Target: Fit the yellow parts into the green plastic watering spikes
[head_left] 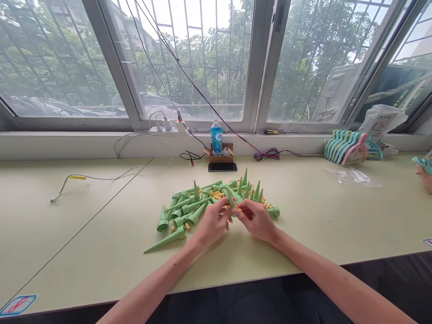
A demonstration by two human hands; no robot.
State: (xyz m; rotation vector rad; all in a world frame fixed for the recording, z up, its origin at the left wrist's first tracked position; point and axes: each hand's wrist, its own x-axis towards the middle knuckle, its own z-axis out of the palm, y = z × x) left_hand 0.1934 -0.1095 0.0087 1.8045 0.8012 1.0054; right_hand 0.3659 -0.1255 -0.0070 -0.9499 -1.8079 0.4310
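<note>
A heap of green plastic cone spikes [189,207] mixed with small yellow parts [216,195] lies on the pale green table [101,243]. Several spikes stand upright at the back of the heap [245,180]. My left hand [212,222] and my right hand [258,220] meet at the near edge of the heap. Both have their fingers pinched together around a green spike [231,201] with a small yellow part at the fingertips. One long spike [165,240] lies apart at the left front.
A blue water bottle [216,137] stands in a small cardboard box [221,155] behind a black phone [222,167]. Cables [266,155] and a power strip [165,129] run along the windowsill. Coloured plastic pieces [346,146] are stacked at right. Another person's hand [425,177] shows at the far right edge.
</note>
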